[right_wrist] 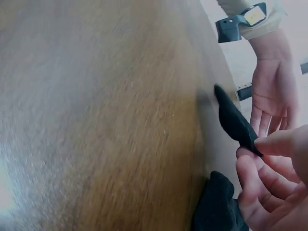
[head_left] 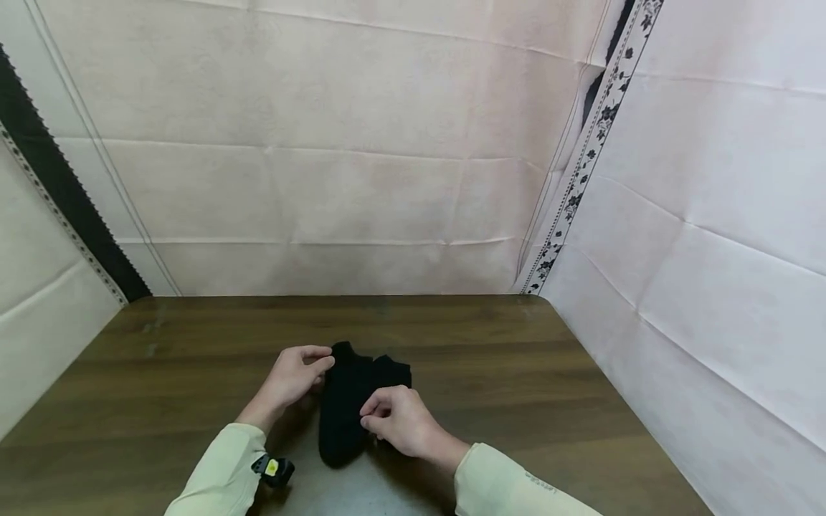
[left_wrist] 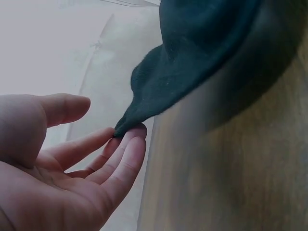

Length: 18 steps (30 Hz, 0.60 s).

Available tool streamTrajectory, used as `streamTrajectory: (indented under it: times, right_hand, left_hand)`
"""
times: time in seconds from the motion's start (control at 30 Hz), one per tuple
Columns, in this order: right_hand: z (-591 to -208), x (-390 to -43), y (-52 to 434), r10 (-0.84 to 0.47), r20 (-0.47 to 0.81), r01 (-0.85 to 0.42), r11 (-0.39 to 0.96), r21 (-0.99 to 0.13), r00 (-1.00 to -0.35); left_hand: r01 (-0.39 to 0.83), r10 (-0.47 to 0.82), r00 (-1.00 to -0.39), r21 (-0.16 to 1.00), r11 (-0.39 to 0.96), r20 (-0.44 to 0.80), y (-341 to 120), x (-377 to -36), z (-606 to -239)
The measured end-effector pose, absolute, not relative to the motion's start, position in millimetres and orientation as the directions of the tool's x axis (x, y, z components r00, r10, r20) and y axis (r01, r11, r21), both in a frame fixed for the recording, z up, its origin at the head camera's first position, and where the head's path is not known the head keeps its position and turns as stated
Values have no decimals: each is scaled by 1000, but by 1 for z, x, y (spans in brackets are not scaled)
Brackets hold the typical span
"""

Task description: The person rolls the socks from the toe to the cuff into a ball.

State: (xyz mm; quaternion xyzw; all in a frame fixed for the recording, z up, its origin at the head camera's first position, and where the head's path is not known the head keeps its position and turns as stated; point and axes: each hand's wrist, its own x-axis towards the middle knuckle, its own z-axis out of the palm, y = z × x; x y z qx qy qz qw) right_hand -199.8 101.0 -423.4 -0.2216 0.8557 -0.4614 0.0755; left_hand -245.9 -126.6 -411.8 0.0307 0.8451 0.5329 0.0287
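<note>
A black sock (head_left: 351, 405) lies on the dark wooden table (head_left: 516, 373), near the front edge and just in front of the person, with both hands at it. The left hand (head_left: 293, 378) sits at the sock's far left end. In the left wrist view its fingers (left_wrist: 126, 144) are nearly straight and loosely spread, the fingertips touching a pointed corner of the black sock (left_wrist: 192, 62); the thumb stands apart from the cloth, so this hand is relaxed and touching, not clasping. The right hand (head_left: 396, 419) rests over the sock's right side, fingers curled. In the right wrist view its thumb and fingertips (right_wrist: 274, 144) pinch a thin edge of the sock (right_wrist: 236, 122) and hold it lifted off the wood, while another part of the dark cloth lies lower against the table. Both arms wear pale yellow-green sleeves (head_left: 226, 473), and a small black device with a yellow patch (head_left: 274, 469) is strapped at the left wrist. White creased sheeting (head_left: 323, 143) hangs behind the table and along the right side, and a flower-patterned strip (head_left: 590, 150) runs down the corner
</note>
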Motion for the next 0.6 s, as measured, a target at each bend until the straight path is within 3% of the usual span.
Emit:
streamTrajectory:
  times: [0.6]
  right_hand:
    - [-416,-197,116,-391,11,-106,223,-969,-920]
  left_hand:
    - [28,103,-995,934,356,-10,-115,-243,-398]
